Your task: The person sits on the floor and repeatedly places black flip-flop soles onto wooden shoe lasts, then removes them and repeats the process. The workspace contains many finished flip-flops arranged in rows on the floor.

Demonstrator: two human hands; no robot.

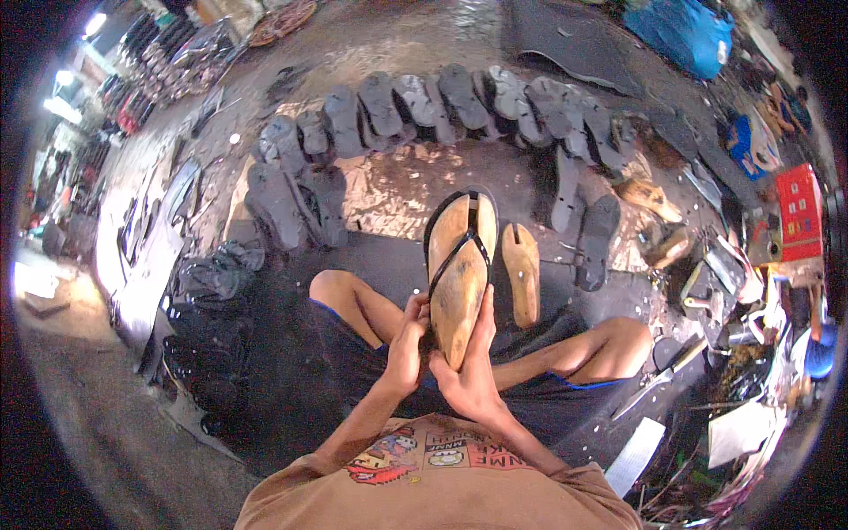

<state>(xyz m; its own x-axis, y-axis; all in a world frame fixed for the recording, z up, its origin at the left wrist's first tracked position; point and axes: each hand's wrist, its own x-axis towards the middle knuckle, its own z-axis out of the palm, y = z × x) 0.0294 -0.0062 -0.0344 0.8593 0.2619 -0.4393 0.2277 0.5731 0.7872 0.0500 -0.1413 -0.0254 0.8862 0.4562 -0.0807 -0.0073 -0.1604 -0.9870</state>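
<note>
Left hand [406,352] and right hand [468,378] clasp the last [461,284] near its heel.

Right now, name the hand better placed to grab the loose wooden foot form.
Probably the right hand: the loose foot form lies right of the held sandal; the left hand is on the sandal's left.

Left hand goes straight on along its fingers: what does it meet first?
The black flip-flop with the wooden last on it: the left hand is against its left side. Past that, the line seems to run toward the row of dark soles, though depth is unclear.
</note>
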